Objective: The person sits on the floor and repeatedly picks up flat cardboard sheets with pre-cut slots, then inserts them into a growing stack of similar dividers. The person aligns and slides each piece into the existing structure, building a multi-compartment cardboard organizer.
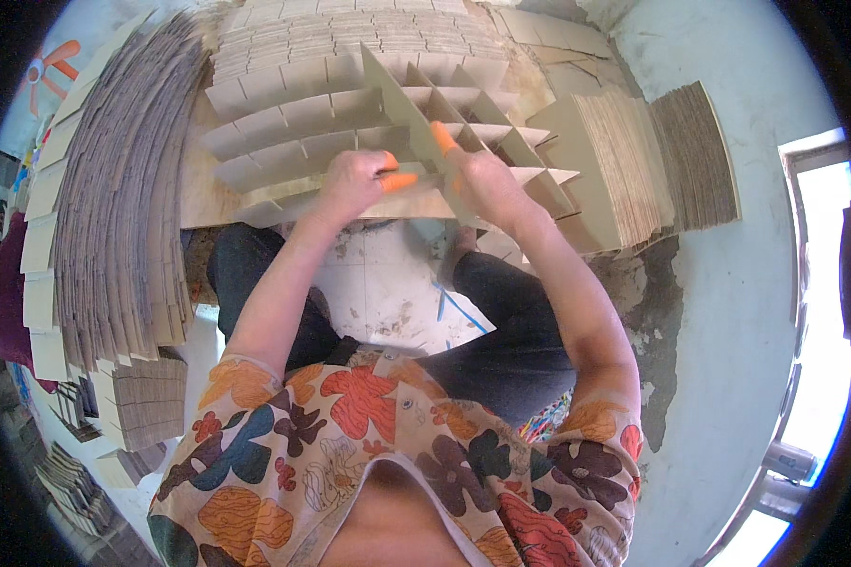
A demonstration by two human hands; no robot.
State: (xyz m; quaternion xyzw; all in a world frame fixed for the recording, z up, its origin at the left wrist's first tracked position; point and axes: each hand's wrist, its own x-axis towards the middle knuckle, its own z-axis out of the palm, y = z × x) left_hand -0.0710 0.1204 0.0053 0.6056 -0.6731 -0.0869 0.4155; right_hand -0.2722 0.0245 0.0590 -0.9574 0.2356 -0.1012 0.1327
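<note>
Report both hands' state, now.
Left hand: motion-blurred; cannot tell whether it is open or holding anything.
Right hand: closed on the long cardboard strip.

the right hand, its orange-covered fingertip leading, touches a long slanted cardboard strip. just left of it, the left hand is curled, its orange-tipped fingers blurred. beyond the left hand stand rows of slotted strips; beyond the right, a crossed grid. a cardboard stack stands right of the right hand, a longer one well left of the left.
</note>
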